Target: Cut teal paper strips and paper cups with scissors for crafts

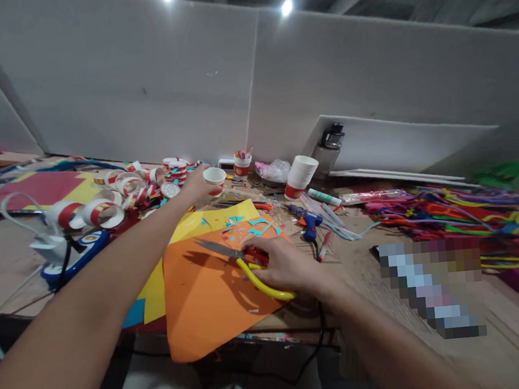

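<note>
My left hand (197, 185) is stretched far across the table and wrapped round a white paper cup (215, 178) with a red band. My right hand (284, 265) rests on the orange paper sheet (205, 302), fingers closed on a pair of yellow-handled scissors (247, 267) whose blades point left and lie on the sheet. A yellow sheet (207, 222) lies under the orange one, with small turquoise paper scraps (255, 226) scattered on it.
Cut red-and-white cup rings (106, 211) lie at the left beside a white plug and blue power strip (74, 256). A stack of paper cups (301, 176), a dark bottle (328, 146), a blue glue gun (310, 221) and a pile of coloured pipe cleaners (470, 215) are at the right.
</note>
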The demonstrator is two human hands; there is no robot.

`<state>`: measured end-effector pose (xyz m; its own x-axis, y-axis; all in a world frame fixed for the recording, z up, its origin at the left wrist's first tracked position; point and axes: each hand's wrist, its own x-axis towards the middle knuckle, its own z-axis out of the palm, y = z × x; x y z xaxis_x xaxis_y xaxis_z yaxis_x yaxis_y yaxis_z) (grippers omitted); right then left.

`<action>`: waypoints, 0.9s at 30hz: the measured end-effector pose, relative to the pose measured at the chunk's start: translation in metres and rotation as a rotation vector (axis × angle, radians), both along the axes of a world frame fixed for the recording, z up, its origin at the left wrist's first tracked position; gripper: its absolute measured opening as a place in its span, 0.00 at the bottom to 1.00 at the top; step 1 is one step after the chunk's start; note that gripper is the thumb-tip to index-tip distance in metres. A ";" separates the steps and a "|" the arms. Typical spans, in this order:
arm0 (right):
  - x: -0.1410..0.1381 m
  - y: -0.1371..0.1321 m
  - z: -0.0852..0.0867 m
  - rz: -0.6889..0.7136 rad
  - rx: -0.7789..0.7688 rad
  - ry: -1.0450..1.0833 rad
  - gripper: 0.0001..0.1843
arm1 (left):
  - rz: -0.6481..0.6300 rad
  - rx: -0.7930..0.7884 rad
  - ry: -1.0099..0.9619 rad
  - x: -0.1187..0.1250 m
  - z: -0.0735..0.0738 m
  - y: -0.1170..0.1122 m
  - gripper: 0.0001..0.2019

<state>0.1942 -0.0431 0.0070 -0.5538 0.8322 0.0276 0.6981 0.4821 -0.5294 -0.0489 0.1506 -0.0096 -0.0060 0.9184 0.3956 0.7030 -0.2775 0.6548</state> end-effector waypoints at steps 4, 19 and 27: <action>-0.004 -0.011 0.002 0.057 -0.003 -0.031 0.19 | 0.039 -0.031 -0.012 -0.004 -0.005 0.004 0.32; -0.024 -0.029 -0.007 0.082 0.131 -0.155 0.14 | -0.034 0.004 -0.070 0.005 0.007 0.005 0.37; -0.025 -0.029 -0.003 0.121 0.163 -0.216 0.13 | -0.250 -0.048 0.039 0.093 0.026 0.013 0.38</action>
